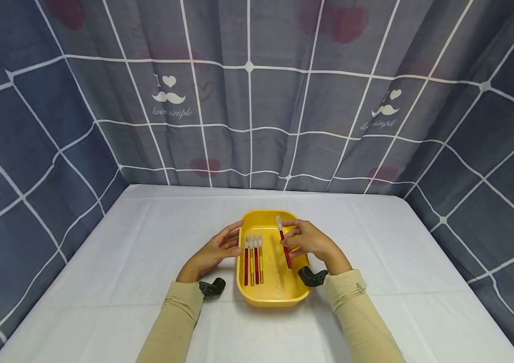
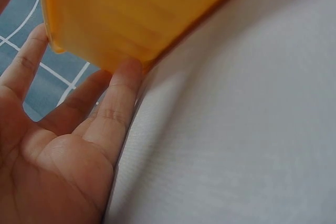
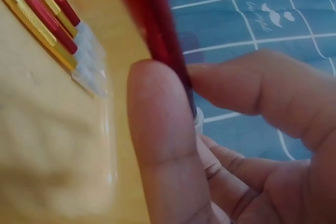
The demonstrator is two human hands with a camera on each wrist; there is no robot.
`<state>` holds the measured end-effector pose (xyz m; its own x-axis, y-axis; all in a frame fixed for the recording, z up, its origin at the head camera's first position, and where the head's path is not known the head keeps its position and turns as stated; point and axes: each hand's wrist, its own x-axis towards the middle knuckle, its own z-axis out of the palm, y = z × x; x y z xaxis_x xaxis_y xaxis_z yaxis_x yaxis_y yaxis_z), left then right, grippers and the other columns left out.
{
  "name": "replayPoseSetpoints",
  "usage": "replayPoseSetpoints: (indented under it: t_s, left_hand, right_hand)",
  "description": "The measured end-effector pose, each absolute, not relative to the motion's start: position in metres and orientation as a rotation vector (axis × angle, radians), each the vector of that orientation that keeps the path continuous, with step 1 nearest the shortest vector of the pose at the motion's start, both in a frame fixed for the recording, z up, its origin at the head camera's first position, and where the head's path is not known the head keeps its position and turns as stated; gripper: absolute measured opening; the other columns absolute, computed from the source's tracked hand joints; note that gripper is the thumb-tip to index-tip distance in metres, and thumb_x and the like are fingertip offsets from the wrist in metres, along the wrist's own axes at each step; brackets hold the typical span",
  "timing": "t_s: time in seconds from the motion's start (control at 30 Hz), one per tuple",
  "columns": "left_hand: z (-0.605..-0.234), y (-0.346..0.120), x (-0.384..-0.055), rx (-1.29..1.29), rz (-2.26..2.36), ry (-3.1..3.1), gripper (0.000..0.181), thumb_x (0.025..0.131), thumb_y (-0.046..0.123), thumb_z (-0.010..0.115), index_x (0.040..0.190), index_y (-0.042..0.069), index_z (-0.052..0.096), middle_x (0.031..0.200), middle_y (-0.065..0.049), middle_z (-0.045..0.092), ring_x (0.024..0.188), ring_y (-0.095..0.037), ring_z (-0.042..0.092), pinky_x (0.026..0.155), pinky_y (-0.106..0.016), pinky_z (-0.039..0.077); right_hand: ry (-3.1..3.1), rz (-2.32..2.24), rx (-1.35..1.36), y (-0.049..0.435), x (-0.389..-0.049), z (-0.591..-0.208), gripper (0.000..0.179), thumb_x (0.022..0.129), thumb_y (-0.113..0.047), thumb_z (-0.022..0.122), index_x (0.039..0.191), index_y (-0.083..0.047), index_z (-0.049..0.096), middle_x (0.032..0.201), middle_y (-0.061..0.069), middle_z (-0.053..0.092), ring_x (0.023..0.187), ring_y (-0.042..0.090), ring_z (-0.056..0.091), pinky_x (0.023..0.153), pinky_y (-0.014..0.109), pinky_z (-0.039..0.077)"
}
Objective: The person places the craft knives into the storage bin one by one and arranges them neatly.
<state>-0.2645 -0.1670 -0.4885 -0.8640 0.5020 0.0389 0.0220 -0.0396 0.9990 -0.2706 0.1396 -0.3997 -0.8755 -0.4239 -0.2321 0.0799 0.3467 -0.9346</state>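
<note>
My right hand pinches a red craft knife between thumb and fingers over the right half of a yellow tray. The knife is tilted, its clear cap towards the back. Side by side along the tray's left part lie several more craft knives, red and gold, with knurled grips and clear caps, all pointing the same way. My left hand is at the tray's left side; its fairly straight fingers touch the outer wall and no knife is in it.
The tray stands on a table with a white cloth. Dark grey checked curtains hang behind the table and on both sides. A black wrist device is on my left wrist, another on my right, over the tray's edge.
</note>
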Motion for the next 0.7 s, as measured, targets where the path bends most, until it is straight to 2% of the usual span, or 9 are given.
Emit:
replayPoseSetpoints:
  t_s: [0.17, 0.4, 0.7]
  left_hand:
    - [-0.488, -0.166, -0.265, 0.55, 1.964, 1.906, 0.085, 0.104, 0.006, 0.072, 0.174, 0.011, 0.023, 0.174, -0.028, 0.024, 0.158, -0.048, 0.031, 0.124, -0.051, 0.038]
    - [-0.487, -0.165, -0.264, 0.543, 1.961, 1.911, 0.085, 0.104, 0.005, 0.071, 0.174, 0.011, 0.023, 0.174, -0.028, 0.024, 0.158, -0.048, 0.032, 0.124, -0.051, 0.038]
    - [-0.488, -0.165, -0.263, 0.537, 1.973, 1.899, 0.085, 0.103, 0.005, 0.071, 0.173, 0.011, 0.024, 0.174, -0.028, 0.023, 0.159, -0.048, 0.031, 0.123, -0.05, 0.039]
  right_hand:
    - [2.168, -1.529, -0.268, 0.13, -0.273, -0.401, 0.069, 0.094, 0.006, 0.067, 0.157, 0.012, 0.04, 0.105, 0.018, 0.07, 0.087, 0.019, 0.069, 0.074, 0.035, 0.067]
    - [2.175, -1.492, -0.191, 0.116, -0.274, -0.405, 0.063, 0.099, 0.006, 0.069, 0.155, 0.012, 0.04, 0.107, 0.02, 0.067, 0.081, 0.022, 0.068, 0.071, 0.035, 0.067]
    - [2.199, -1.466, -0.123, 0.102, -0.275, -0.408, 0.066, 0.097, 0.01, 0.07, 0.155, 0.012, 0.04, 0.106, 0.021, 0.064, 0.079, 0.024, 0.069, 0.068, 0.034, 0.066]
